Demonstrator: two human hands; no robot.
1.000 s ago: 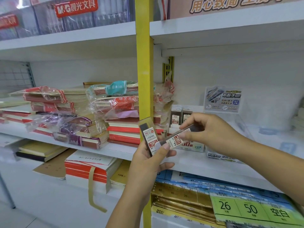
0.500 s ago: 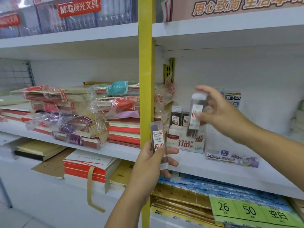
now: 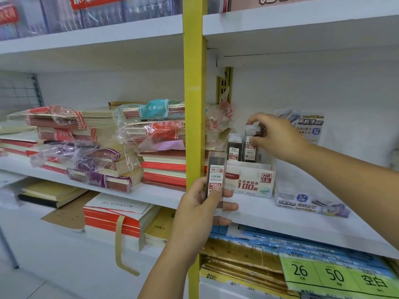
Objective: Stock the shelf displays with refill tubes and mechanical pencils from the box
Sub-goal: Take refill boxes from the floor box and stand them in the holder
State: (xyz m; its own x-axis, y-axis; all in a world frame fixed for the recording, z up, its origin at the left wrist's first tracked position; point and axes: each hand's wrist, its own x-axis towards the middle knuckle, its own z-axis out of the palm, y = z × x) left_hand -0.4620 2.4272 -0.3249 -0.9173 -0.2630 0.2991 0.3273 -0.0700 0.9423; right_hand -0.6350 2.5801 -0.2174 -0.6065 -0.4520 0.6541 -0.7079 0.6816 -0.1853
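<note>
On the head camera, my right hand (image 3: 278, 137) has its grip pinched on an upright refill tube (image 3: 250, 145) directly above the display box (image 3: 250, 180), while my left hand (image 3: 200, 210) holds a second refill tube (image 3: 216, 180) upright, just left of the box.

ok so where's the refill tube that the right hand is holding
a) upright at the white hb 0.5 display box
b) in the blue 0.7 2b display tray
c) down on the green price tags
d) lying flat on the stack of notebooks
a: the right hand pinches the top of the upright refill tube, whose lower end meets the white HB 0.5 display box, beside a stocked tube standing in it.
</note>
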